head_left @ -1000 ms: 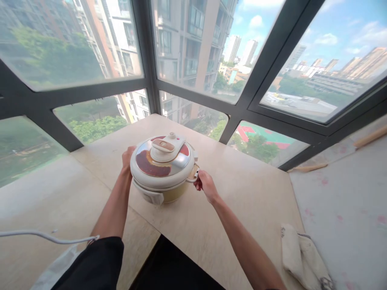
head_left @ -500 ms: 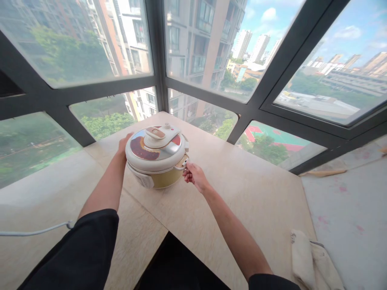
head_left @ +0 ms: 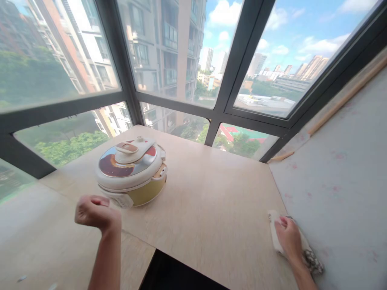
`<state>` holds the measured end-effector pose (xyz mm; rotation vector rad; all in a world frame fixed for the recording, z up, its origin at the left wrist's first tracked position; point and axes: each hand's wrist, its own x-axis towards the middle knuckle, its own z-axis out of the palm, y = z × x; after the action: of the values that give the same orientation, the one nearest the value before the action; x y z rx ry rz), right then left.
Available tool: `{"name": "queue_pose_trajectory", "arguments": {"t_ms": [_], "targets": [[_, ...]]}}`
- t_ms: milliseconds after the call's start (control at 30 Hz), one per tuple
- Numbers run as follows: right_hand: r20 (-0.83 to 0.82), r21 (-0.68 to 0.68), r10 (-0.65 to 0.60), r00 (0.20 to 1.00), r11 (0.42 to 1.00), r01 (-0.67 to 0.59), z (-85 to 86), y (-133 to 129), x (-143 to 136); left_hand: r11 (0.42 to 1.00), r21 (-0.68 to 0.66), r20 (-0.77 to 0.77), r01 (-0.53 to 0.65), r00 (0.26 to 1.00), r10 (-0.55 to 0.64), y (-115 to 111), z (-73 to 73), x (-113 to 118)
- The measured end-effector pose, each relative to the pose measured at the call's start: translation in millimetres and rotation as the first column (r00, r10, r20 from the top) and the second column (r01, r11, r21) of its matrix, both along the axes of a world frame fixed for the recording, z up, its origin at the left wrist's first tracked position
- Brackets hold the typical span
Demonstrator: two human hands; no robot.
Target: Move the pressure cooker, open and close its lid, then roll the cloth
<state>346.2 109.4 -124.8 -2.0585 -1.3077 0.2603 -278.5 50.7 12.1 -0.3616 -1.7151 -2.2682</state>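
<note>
A round pressure cooker (head_left: 142, 193) stands on the counter at left, its lid closed, with a cream rim, gold body and shiny lid top with brown-red patches. In front of it my left hand (head_left: 93, 211) is raised with the fingers curled into a fist, apart from the cooker; nothing shows in it. Far to the right, my right hand (head_left: 288, 235) is on a folded cream cloth (head_left: 275, 237) beside the wall, fingers curled in on it. The palm side of that hand is hidden.
The pale counter (head_left: 208, 193) runs into a window corner with dark frames (head_left: 130, 76). A dark cut-out (head_left: 172, 274) opens in the counter's near edge. A flowered white wall (head_left: 338, 173) bounds the right side. Small pale scraps (head_left: 21, 278) lie at lower left.
Both hands have left the cooker's sides. My left hand came back toward me and closed; my right hand went right onto the cloth. The view has turned right.
</note>
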Motion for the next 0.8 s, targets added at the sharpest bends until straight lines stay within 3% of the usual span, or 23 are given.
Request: {"name": "queue_pose_trajectory", "arguments": {"t_ms": [67,133,167,200,267,367,433,500,633,733,800], "targets": [[0.198,-0.086,-0.056,0.979,0.994,0.074,-7.7,-11,39,0.986,0.053,0.011,0.158,0.987,-0.159,1,-7.7,69],[0.199,-0.245,-0.073,0.977,0.962,0.121,-9.3,-24,51,0.896,-0.046,0.04,0.441,0.897,-0.44,0,-22.5,139],[0.164,-0.302,-0.083,0.983,0.944,0.13,-7.2,-30,49,0.791,-0.144,0.083,0.595,0.804,-0.589,-2,-32.3,171],[0.141,-0.327,-0.093,0.986,0.935,0.135,-3.6,-34,43,0.631,-0.239,0.165,0.738,0.672,-0.722,-5,-43.0,201],[0.121,-0.315,-0.117,0.986,0.937,0.15,6.9,-39,26,0.307,-0.307,0.319,0.901,0.402,-0.858,-14,-65.0,250],[-0.169,-0.237,-0.137,0.976,0.967,0.095,20.0,-38,1,-0.079,-0.314,0.473,0.946,0.084,-0.877,-26,-92.0,299],[-0.259,-0.209,-0.106,0.96,0.977,0.051,20.7,-37,-15,-0.232,-0.338,0.514,0.912,-0.027,-0.857,-31,-103.9,317],[-0.347,-0.174,-0.044,0.937,0.985,-0.018,14.3,-37,-38,-0.284,-0.387,0.526,0.877,-0.044,-0.85,-31,-112.6,327],[-0.519,-0.059,0.134,0.844,0.98,-0.192,-2.7,-38,-114,-0.259,-0.421,0.559,0.87,0.024,-0.829,-23,-128.6,327],[-0.775,0.085,0.234,0.587,0.959,-0.27,-0.5,-42,-175,-0.177,-0.425,0.573,0.888,0.112,-0.812,-16,-140.2,306],[-0.879,0.13,0.296,0.374,0.903,-0.409,10.7,-45,-206,-0.095,-0.451,0.549,0.887,0.192,-0.813,-14,-145.7,282]]}}
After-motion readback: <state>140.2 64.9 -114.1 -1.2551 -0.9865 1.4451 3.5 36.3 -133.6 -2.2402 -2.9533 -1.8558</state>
